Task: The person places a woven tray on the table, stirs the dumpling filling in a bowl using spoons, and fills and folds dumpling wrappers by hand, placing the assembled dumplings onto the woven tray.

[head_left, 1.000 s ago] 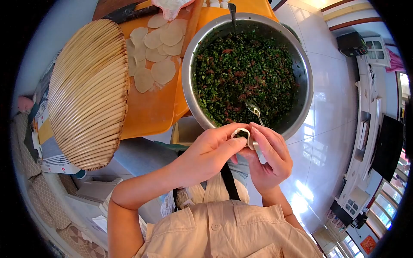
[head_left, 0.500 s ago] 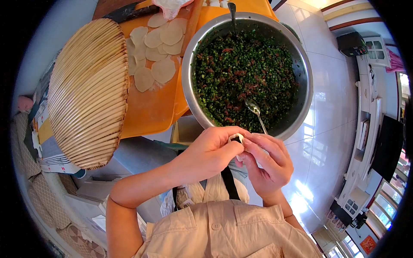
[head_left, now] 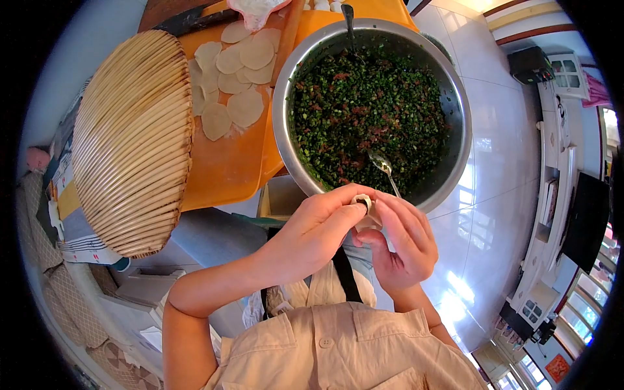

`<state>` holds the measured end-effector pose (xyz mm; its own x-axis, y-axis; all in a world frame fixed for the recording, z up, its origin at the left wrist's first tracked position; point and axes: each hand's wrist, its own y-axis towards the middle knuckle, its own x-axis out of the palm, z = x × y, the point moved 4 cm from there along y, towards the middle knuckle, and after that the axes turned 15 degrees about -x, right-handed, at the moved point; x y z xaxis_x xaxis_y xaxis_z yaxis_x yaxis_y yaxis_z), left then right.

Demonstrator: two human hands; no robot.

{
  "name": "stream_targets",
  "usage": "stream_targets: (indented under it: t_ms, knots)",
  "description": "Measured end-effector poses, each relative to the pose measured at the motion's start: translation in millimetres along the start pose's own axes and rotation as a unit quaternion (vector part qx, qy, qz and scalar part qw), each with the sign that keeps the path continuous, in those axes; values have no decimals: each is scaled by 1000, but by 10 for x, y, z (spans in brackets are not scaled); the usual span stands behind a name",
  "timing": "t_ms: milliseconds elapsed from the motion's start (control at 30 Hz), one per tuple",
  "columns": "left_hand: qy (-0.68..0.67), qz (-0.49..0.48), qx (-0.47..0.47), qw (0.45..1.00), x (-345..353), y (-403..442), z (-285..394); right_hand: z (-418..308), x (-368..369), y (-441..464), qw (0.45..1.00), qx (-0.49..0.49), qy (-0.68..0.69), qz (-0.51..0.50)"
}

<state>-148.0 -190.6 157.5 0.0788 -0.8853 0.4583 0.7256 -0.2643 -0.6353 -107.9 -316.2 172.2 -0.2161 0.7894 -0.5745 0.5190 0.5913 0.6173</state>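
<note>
My left hand is closed around a partly folded dumpling, its thumb and forefinger at the top opening, where dark filling shows. My right hand has its fingertips against the dumpling's right side and its thumb lower down, a little spread from the fingers. Both hands are just in front of the near rim of a large steel bowl. Chopped green filling with reddish meat bits fills much of the bowl. A metal spoon rests in it, its handle toward my hands.
Round dough wrappers lie, some overlapping, on an orange mat. Left of them is a domed tray of pale sticks. A second utensil's handle stands at the bowl's far side. A pink-edged bowl of white powder sits at the back.
My right thumb has moved down and away from its fingers, showing more of the dumpling. My left hand still holds it, turned slightly. The bowl and spoon look unmoved.
</note>
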Motion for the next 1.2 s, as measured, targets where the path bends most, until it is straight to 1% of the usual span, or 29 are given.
stream_targets:
  t_ms: [33,100,200,300,433,533,633,700,733,800,833,900,933,1000,1067,1100,1200]
  knots:
    - [11,-3,1,1000,5,-7,15,0,3,28,1000,28,11,-8]
    - [32,-8,3,999,16,-17,40,40,-2,28,999,30,37,-4]
    - [43,-26,-23,998,30,-33,9,71,-25,0,998,23,55,1]
    - [59,-30,3,998,51,-38,-6,47,-39,-31,999,18,39,8]
    - [-4,-42,19,999,108,-1,-140,2,-25,-38,1000,6,12,26]
    - [-2,-57,34,998,103,17,-137,18,-22,42,995,75,35,49]
    - [19,-49,50,997,97,25,-142,45,-32,41,999,0,48,-4]
    - [21,-42,56,997,113,26,-105,22,-58,10,999,-27,24,3]
    - [1,-38,42,998,107,34,-116,11,-64,-3,999,-40,12,6]
    - [-39,-30,15,999,92,53,-150,40,-46,-31,999,-31,16,12]
    - [-43,-24,22,999,83,62,-171,53,-41,-34,999,-27,18,15]
    - [-52,-12,35,998,61,87,-228,43,-4,117,999,14,32,10]
    - [-35,-13,39,999,59,90,-234,57,22,179,999,34,40,7]
    - [-3,-15,48,999,56,88,-237,114,70,178,992,28,120,9]
    - [-40,-8,20,999,79,80,-220,182,106,102,982,4,188,15]
    - [-60,-5,6,998,91,76,-219,173,97,124,985,18,171,6]
    - [-116,-22,11,993,94,95,-254,169,126,97,992,9,122,-31]
